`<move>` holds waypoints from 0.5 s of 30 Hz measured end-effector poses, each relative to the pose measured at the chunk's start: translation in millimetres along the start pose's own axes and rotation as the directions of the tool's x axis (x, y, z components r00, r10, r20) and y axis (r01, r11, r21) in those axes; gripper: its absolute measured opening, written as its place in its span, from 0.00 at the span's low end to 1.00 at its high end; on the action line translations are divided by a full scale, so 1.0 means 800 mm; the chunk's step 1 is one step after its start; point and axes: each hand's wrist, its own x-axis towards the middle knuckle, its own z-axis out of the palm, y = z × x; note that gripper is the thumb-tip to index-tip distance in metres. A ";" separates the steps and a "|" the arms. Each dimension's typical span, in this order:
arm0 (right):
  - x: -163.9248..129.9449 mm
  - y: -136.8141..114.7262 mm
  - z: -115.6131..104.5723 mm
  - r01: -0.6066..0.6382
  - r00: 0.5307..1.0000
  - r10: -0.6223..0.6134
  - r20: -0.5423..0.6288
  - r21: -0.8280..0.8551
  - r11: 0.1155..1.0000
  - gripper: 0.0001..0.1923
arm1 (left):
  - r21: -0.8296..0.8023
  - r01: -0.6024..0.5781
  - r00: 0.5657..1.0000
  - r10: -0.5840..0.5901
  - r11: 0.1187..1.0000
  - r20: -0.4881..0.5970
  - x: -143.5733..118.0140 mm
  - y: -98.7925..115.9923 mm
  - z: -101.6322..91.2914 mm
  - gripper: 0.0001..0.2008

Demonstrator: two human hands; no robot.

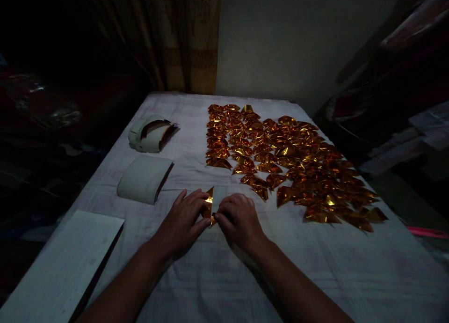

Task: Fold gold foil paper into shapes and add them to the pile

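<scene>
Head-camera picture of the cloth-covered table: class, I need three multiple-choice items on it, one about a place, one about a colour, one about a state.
1. Where does the spread of folded shiny foil pieces lie on the white cloth-covered table?
A. on the far right part
B. on the near left corner
C. under the flat white sheet stack

2. What colour is the foil side of the small piece being folded?
A. blue
B. gold-orange
C. green

3. How do the left hand and right hand stand?
A. both raised off the table
B. one resting on the curved white paper stack
C. both pressed down on the small piece between them

Answers: 1 A, the pile spreads from the table's middle out to its right edge. 2 B, its visible tip shines gold-orange like the pile. 3 C, the fingers of both hands meet on it at the cloth.
</scene>
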 end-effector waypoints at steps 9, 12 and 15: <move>-0.001 0.001 0.003 0.004 1.000 -0.004 -0.005 -0.020 1.000 0.07 | -0.007 0.034 0.999 -0.034 0.999 -0.026 0.001 0.005 0.004 0.11; -0.001 0.000 0.003 -0.007 1.000 0.007 -0.004 -0.020 1.000 0.07 | -0.011 0.043 0.998 -0.043 0.999 -0.046 0.000 0.005 0.007 0.14; 0.000 -0.002 0.003 -0.020 1.000 0.019 -0.017 -0.018 1.000 0.07 | -0.013 0.047 0.997 -0.048 0.999 -0.064 0.000 0.006 0.009 0.15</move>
